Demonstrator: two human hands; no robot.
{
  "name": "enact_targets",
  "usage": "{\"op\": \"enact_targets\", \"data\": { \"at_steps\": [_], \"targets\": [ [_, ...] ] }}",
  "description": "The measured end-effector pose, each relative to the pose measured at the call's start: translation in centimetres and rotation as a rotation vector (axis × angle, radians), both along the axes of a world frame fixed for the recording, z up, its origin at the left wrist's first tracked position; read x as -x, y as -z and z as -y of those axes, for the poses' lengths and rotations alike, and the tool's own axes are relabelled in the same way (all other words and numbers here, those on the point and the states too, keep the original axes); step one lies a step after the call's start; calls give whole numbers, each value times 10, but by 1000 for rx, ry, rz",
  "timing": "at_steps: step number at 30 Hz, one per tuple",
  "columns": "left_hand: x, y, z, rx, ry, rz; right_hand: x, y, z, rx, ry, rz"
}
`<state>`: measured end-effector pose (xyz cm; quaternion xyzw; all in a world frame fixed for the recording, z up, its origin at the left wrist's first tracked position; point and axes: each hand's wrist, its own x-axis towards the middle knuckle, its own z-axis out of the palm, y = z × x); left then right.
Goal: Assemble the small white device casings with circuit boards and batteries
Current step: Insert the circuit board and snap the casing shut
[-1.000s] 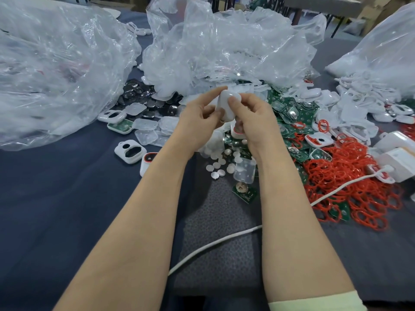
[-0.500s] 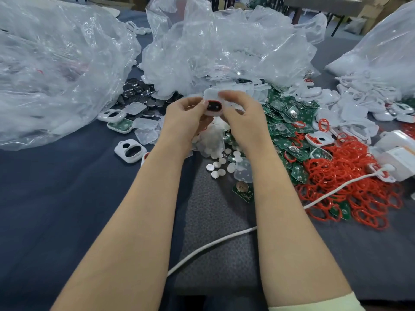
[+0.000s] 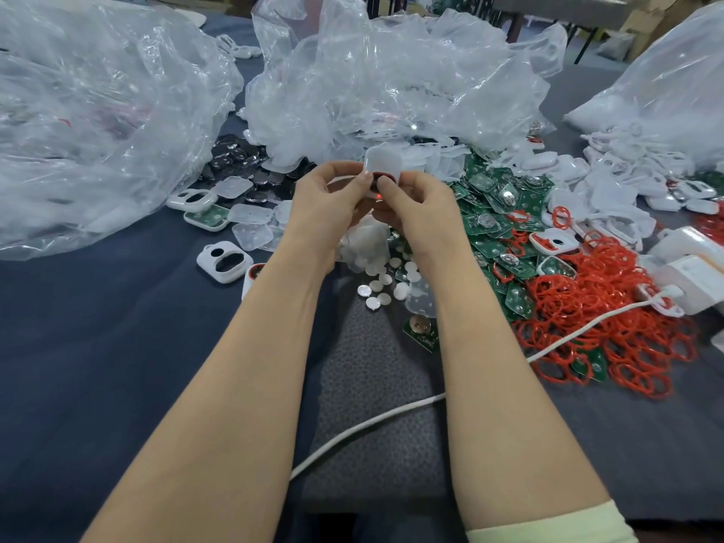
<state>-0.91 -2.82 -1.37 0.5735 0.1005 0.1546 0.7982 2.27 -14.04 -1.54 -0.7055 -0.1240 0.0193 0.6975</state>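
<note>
Head view: the dark table (image 3: 98,346) carries a big clear plastic bag (image 3: 391,72), near a pile of green circuit boards (image 3: 497,213). The left hand (image 3: 325,201) and right hand (image 3: 419,205) both pinch one white casing (image 3: 382,164), raised above the coin batteries (image 3: 382,288).

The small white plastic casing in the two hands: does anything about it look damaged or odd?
No damage shows. The small white plastic casing, pinched by the left hand and right hand, shows a small red glow between the thumbs, perhaps a lit lamp.
</note>
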Motion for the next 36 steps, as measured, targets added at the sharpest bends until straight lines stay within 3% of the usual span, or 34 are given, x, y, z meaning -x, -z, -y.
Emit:
{"op": "enact_targets", "data": {
  "at_steps": [3,13,29,36],
  "targets": [
    [0,1,3,-29,1,-1,1,0,1,-50,-12,-33],
    [3,0,5,-163,26,-5,-6,-2,6,59,51,-10],
    [2,1,6,-132,59,-32,-6,-1,7,57,51,-79],
    [1,0,4,27,41,-59,-1,-7,9,-177,26,-195]
  ]
}}
